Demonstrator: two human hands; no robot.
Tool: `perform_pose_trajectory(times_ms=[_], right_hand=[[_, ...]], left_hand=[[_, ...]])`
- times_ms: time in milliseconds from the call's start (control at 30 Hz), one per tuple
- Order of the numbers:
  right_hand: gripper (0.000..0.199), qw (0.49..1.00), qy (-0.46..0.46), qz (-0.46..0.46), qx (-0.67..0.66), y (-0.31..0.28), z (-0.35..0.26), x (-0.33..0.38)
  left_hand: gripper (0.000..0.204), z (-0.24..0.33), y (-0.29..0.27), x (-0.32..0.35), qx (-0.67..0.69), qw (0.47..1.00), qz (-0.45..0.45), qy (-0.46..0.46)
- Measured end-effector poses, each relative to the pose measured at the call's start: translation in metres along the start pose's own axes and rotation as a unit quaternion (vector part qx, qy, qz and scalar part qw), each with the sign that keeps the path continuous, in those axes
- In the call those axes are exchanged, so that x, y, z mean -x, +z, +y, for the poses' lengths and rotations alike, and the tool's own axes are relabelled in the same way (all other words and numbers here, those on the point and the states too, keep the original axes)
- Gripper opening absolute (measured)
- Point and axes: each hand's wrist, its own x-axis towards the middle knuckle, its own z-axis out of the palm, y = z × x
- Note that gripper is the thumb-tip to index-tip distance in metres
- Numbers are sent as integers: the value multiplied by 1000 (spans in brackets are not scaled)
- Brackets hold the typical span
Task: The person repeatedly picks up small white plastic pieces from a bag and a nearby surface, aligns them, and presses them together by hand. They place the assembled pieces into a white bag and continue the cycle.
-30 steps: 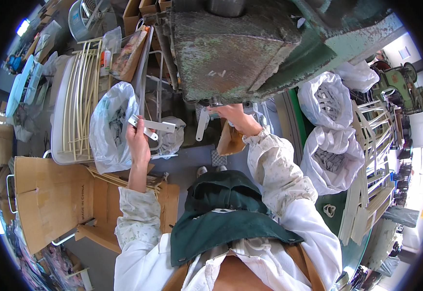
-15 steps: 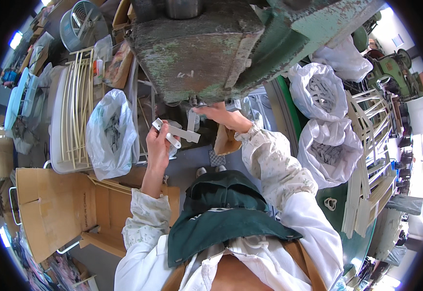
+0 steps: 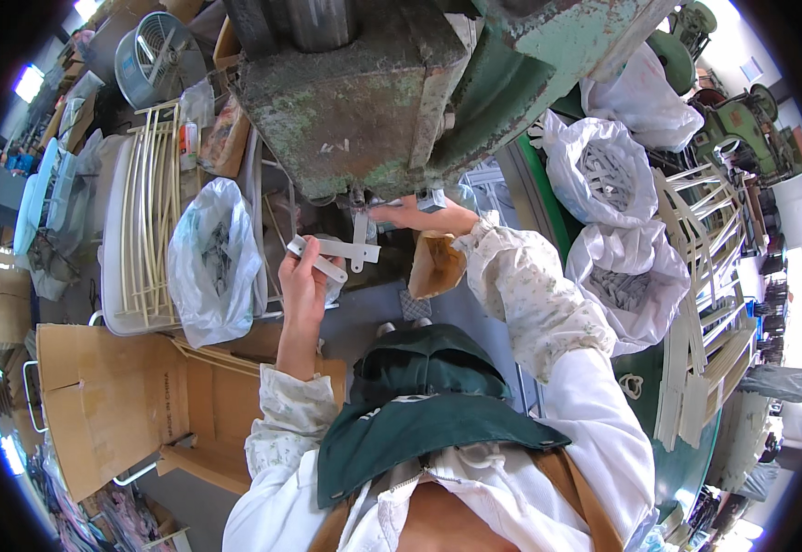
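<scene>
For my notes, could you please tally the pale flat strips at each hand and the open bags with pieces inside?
Pale strips at the left hand: 2
Pale strip at the right hand: 1
Open bags with pieces: 3
Total: 6
Left out: upper-right white bag, its opening unclear.

Round fan (image 3: 157,60), upper left; cardboard box (image 3: 111,391), lower left; green machine (image 3: 749,152), far right.

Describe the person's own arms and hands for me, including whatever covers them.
The left hand and the right hand are both bare, without gloves. Each arm wears a loose, wrinkled sleeve cover, off-white with a small floral print. Above the covers come plain white sleeves. No cables show on either arm.
</scene>
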Motion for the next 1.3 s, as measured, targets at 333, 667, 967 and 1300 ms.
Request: perform_pose_trajectory(times_ms=[333, 667, 967, 1300], right_hand=[[28, 974, -70, 98, 189, -20, 15, 0], [17, 997, 8, -34, 73, 35, -28, 36], [32, 973, 171, 126, -85, 77, 2, 31], [20, 976, 161, 112, -91, 60, -7, 41]], left_hand=[[12, -4, 17, 18, 11, 989, 32, 143], [21, 26, 2, 49, -322, 935, -151, -3], [22, 41, 12, 24, -319, 938, -120, 63], [17, 23, 23, 3, -258, 957, -109, 74]])
